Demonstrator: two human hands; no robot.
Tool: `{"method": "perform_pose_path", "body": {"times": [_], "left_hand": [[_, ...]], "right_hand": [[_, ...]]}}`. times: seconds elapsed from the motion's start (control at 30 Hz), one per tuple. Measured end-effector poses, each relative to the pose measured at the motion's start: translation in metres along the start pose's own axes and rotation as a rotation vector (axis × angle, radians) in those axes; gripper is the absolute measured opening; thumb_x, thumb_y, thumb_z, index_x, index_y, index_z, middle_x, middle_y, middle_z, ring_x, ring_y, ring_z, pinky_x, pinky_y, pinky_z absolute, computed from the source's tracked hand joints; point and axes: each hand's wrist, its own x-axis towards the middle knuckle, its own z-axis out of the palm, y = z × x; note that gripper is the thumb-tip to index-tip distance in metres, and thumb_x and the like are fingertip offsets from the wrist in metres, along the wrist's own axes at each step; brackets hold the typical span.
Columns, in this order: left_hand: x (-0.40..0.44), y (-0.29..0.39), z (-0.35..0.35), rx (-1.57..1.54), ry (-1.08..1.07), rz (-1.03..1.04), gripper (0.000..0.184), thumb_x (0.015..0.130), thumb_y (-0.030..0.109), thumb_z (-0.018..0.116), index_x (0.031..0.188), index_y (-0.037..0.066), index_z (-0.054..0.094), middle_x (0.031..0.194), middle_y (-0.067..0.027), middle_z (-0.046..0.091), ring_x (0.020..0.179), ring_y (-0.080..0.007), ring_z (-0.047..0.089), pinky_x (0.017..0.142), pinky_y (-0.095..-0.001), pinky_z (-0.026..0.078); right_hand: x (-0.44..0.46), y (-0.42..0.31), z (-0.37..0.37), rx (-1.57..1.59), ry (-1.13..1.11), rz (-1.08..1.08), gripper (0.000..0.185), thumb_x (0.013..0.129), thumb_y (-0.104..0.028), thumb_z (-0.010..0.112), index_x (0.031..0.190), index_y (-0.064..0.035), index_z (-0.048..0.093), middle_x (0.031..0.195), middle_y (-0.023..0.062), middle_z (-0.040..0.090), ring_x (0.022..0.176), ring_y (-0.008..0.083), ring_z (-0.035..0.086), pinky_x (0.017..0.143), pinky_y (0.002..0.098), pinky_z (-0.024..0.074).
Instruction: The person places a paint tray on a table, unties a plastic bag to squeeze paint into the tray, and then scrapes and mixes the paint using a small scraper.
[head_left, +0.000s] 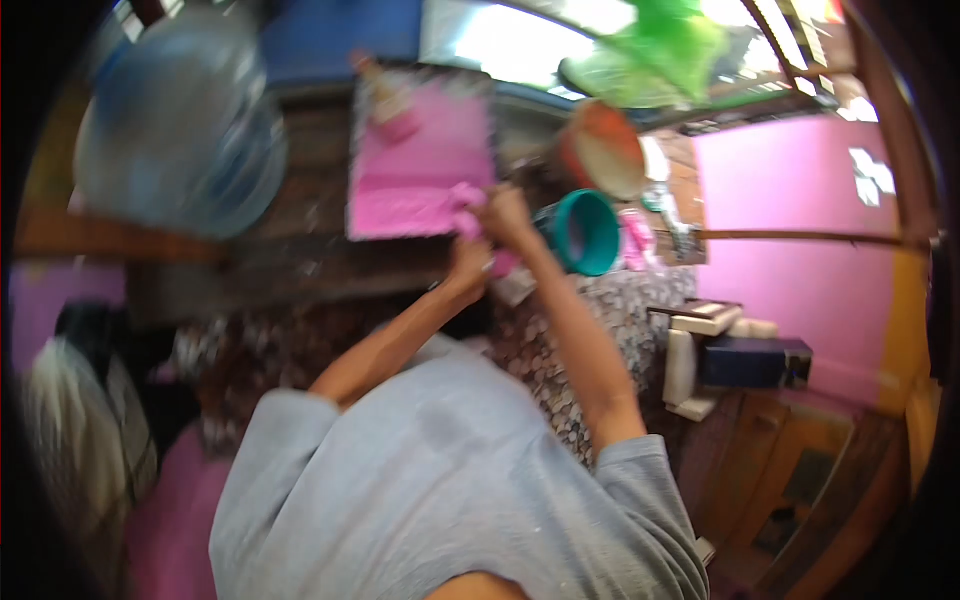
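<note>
My left hand and my right hand are close together at the near right corner of a pink-coated tray. Both look closed around a soft pink cloth-like piece, which bulges out beside the fingers. Blur hides its exact shape and the fingertips. Inside the tray, towards its far end, lies a blurred brush-like thing with a pink lower end. Just right of my right wrist, a teal bucket is tipped with its mouth towards me.
Behind the teal bucket leans an orange bucket. A large clear plastic container stands at the left on the dark wooden surface. Green plastic hangs at the back. A dark box is at the right by the pink wall.
</note>
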Motion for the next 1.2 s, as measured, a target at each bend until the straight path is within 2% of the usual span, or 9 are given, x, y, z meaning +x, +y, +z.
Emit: {"method": "perform_pose_path", "body": {"times": [0.07, 0.1, 0.3, 0.37, 0.6, 0.67, 0.83, 0.9, 1.2], "left_hand": [[0.009, 0.006, 0.011, 0.104, 0.027, -0.03, 0.034, 0.099, 0.027, 0.037, 0.125, 0.006, 0.044, 0.115, -0.0077, 0.056, 0.106, -0.0186, 0.056, 0.087, -0.0348, 0.049], [0.011, 0.007, 0.012, 0.004, 0.017, -0.06, 0.028, 0.094, 0.014, 0.045, 0.121, 0.006, 0.047, 0.11, -0.0043, 0.054, 0.099, -0.0128, 0.055, 0.083, -0.0301, 0.048], [0.013, 0.002, 0.012, 0.12, -0.024, -0.131, 0.03, 0.093, 0.02, 0.054, 0.12, 0.008, 0.048, 0.105, -0.002, 0.056, 0.093, -0.0111, 0.058, 0.078, -0.029, 0.049], [0.017, -0.005, 0.013, 0.128, -0.022, -0.105, 0.022, 0.095, 0.026, 0.048, 0.11, 0.01, 0.052, 0.089, -0.0011, 0.058, 0.074, -0.0112, 0.06, 0.059, -0.0269, 0.05], [0.014, -0.005, 0.018, 0.152, -0.004, -0.118, 0.022, 0.094, 0.023, 0.048, 0.11, 0.008, 0.051, 0.094, -0.0018, 0.058, 0.079, -0.0112, 0.061, 0.063, -0.0273, 0.051], [0.01, -0.002, 0.019, 0.127, -0.034, -0.148, 0.023, 0.095, 0.023, 0.048, 0.112, 0.007, 0.051, 0.097, -0.0027, 0.058, 0.083, -0.0125, 0.061, 0.067, -0.028, 0.052], [0.025, -0.031, 0.011, 0.056, 0.047, -0.125, 0.016, 0.088, 0.012, 0.049, 0.1, 0.005, 0.055, 0.09, -0.0039, 0.056, 0.076, -0.0119, 0.056, 0.061, -0.0304, 0.046], [0.02, -0.034, 0.009, 0.071, 0.05, -0.105, 0.01, 0.083, 0.006, 0.05, 0.092, 0.005, 0.055, 0.082, -0.0024, 0.053, 0.071, -0.0097, 0.051, 0.056, -0.0297, 0.042], [0.003, -0.016, 0.028, 0.208, 0.068, -0.149, 0.016, 0.09, 0.017, 0.055, 0.099, 0.003, 0.058, 0.088, -0.003, 0.06, 0.074, -0.0094, 0.057, 0.06, -0.0277, 0.047]], "right_hand": [[-0.003, 0.018, 0.032, -0.015, 0.218, 0.093, 0.038, 0.074, -0.037, 0.069, 0.072, 0.0011, 0.064, 0.077, 0.0234, 0.059, 0.071, 0.0412, 0.057, 0.068, 0.0475, 0.0474], [-0.001, 0.029, 0.035, -0.028, -0.021, 0.105, 0.042, 0.077, -0.036, 0.066, 0.085, 0.0047, 0.063, 0.092, 0.0283, 0.059, 0.084, 0.0408, 0.057, 0.077, 0.0466, 0.0467], [-0.009, 0.012, 0.005, 0.425, 0.069, 0.44, 0.038, 0.07, -0.028, 0.068, 0.083, 0.0068, 0.063, 0.086, 0.0301, 0.062, 0.086, 0.0442, 0.061, 0.078, 0.048, 0.0488], [-0.009, 0.023, 0.016, 0.412, 0.025, 0.494, 0.035, 0.069, -0.027, 0.068, 0.081, 0.0057, 0.064, 0.087, 0.0286, 0.062, 0.087, 0.0433, 0.061, 0.078, 0.0475, 0.0489], [-0.016, 0.016, 0.0, 0.361, 0.025, 0.45, 0.033, 0.068, -0.025, 0.067, 0.084, 0.003, 0.066, 0.09, 0.0288, 0.062, 0.087, 0.0424, 0.061, 0.078, 0.0458, 0.0494], [-0.016, 0.016, 0.004, 0.438, 0.098, 0.403, 0.027, 0.068, -0.023, 0.066, 0.066, 0.0043, 0.062, 0.069, 0.0288, 0.059, 0.07, 0.0451, 0.06, 0.067, 0.0472, 0.0487], [-0.023, 0.079, 0.077, -0.056, 0.215, -0.019, 0.019, 0.073, -0.028, 0.07, 0.075, -0.0091, 0.068, 0.068, 0.0199, 0.06, 0.062, 0.0406, 0.058, 0.058, 0.0472, 0.0479], [-0.02, 0.031, 0.005, 0.298, -0.104, 0.275, 0.018, 0.075, -0.026, 0.065, 0.086, -0.0135, 0.072, 0.083, 0.0222, 0.063, 0.077, 0.0386, 0.062, 0.073, 0.045, 0.0501], [-0.034, 0.038, 0.021, 0.498, -0.051, 0.469, 0.022, 0.075, -0.019, 0.062, 0.093, -0.0092, 0.071, 0.088, 0.0199, 0.067, 0.083, 0.0345, 0.065, 0.076, 0.0394, 0.0496]]}}
